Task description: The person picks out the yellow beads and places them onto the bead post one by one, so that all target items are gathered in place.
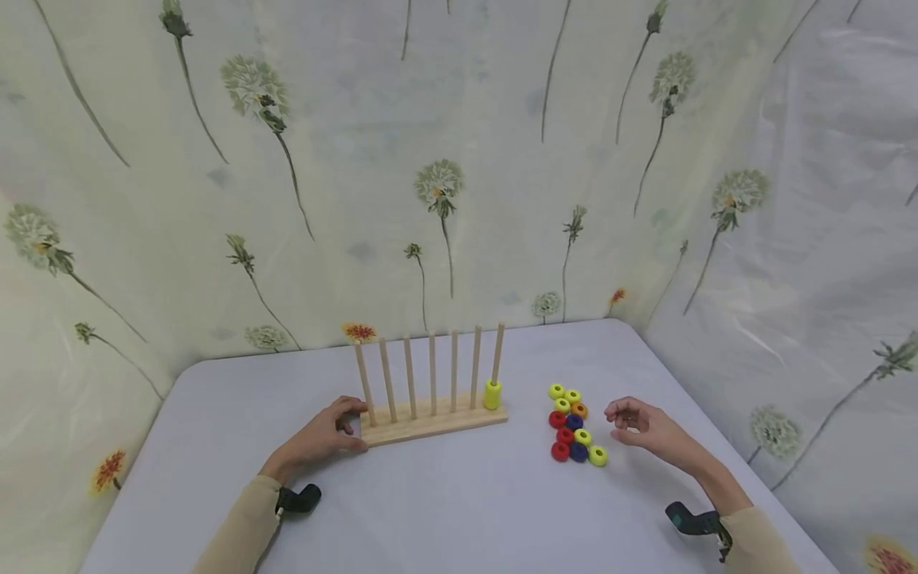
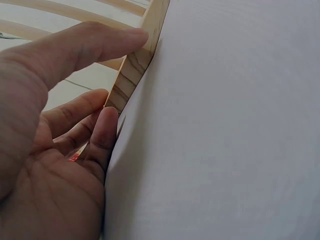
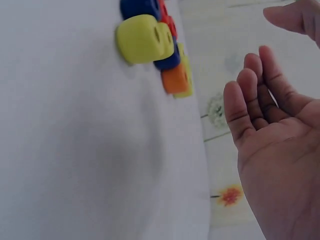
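Note:
A wooden peg stand [image 1: 437, 425] with several upright pegs lies on the white table. Its left end is held by my left hand [image 1: 323, 434], thumb along the front edge and fingers at the end and back. The left wrist view shows the thumb on the wooden base [image 2: 131, 75]. Yellow beads [image 1: 492, 395] sit stacked at the foot of the rightmost peg. Right of the stand lies a cluster of loose beads: yellow [image 1: 598, 456], red [image 1: 560, 451], dark blue [image 1: 578, 452] and orange [image 1: 579, 410]. Beside them my right hand [image 1: 656, 434] hovers, fingers loosely bent, holding nothing.
The white table [image 1: 445, 510] has its far edge against a flower-printed cloth [image 1: 502, 239]. That cloth also rises along both sides. A dark wrist device [image 1: 300, 499] is strapped at the left wrist, and another [image 1: 692, 520] at the right.

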The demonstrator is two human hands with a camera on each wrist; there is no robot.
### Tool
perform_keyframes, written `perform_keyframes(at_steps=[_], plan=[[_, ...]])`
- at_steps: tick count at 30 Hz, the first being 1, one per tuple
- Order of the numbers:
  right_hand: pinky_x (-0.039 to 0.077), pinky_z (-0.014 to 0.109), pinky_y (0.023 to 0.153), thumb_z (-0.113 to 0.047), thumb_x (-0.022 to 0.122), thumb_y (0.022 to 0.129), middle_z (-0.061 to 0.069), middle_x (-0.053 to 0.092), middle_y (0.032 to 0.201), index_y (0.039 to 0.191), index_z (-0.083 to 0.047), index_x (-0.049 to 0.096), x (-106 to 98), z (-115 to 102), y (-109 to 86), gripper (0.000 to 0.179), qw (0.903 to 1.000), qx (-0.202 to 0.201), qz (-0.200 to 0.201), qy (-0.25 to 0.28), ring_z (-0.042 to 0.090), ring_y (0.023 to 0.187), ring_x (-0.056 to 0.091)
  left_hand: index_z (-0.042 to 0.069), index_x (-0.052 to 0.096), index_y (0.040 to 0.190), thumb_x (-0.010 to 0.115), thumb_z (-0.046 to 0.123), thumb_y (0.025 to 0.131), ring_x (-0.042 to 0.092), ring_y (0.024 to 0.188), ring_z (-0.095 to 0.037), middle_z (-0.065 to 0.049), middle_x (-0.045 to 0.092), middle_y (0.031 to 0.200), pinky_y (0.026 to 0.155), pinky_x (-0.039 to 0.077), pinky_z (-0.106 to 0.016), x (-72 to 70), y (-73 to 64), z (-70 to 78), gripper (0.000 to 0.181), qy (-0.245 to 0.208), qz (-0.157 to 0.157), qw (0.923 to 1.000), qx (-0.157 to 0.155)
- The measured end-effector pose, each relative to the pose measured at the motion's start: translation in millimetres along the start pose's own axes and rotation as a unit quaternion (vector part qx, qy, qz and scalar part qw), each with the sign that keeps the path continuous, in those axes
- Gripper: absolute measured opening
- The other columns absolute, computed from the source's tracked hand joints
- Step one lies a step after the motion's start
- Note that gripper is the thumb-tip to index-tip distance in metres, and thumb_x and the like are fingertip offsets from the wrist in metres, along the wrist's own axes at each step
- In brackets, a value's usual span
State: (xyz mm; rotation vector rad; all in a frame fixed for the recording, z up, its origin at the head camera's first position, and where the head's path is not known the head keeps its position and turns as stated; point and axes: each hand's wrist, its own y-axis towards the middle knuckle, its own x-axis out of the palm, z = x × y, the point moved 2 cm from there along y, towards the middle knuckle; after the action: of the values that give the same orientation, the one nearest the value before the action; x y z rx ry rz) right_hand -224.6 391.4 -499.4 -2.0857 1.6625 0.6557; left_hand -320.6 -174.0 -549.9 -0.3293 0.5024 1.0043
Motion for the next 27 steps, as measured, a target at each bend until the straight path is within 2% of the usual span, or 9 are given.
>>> perform_keyframes(at_steps=[5,11,18,27], plan=[[0.046,0.023,0.074,-0.018,0.067,0.090,0.016,0.055,0.110,0.120,0.001,0.052,10.3,16.8,-5.9,0.038,0.9994,0.020,-0.027,0.009,0.009,0.088,0.052,0.009,0.052,0.134,0.083,0.026,0.073,0.051,0.092,-0.017,-0.010,0.045,0.137,0.076,0.042,-0.025,-1.0,-0.7,0.3,0.070,0.004,0.002,1.0000,-0.001],[0.045,0.023,0.073,-0.017,0.071,0.085,0.012,0.056,0.107,0.119,0.001,0.053,22.0,26.3,-6.4,0.042,0.9980,0.040,-0.046,0.012,0.010,0.086,0.051,0.011,0.052,0.134,0.083,0.027,0.073,0.051,0.093,-0.017,-0.008,0.045,0.136,0.077,0.042,-0.026,-0.5,-0.8,2.1,0.070,0.010,0.002,0.9999,-0.005],[0.044,0.022,0.070,-0.014,0.074,0.081,0.010,0.057,0.102,0.115,0.000,0.055,27.3,26.8,-0.4,0.042,0.9978,0.045,-0.049,-0.006,0.010,0.083,0.049,0.012,0.053,0.133,0.084,0.027,0.072,0.051,0.092,-0.018,-0.007,0.046,0.136,0.076,0.042,-0.026,-0.2,0.8,0.5,0.070,0.007,0.005,1.0000,-0.004],[0.043,0.023,0.068,-0.014,0.073,0.080,0.008,0.055,0.095,0.112,-0.003,0.058,29.5,22.9,0.2,0.037,0.9965,0.059,-0.045,-0.037,0.013,0.082,0.048,0.012,0.052,0.133,0.084,0.027,0.072,0.050,0.092,-0.019,-0.006,0.046,0.135,0.076,0.042,-0.027,0.5,0.9,-0.1,0.070,-0.001,0.004,1.0000,-0.002]])
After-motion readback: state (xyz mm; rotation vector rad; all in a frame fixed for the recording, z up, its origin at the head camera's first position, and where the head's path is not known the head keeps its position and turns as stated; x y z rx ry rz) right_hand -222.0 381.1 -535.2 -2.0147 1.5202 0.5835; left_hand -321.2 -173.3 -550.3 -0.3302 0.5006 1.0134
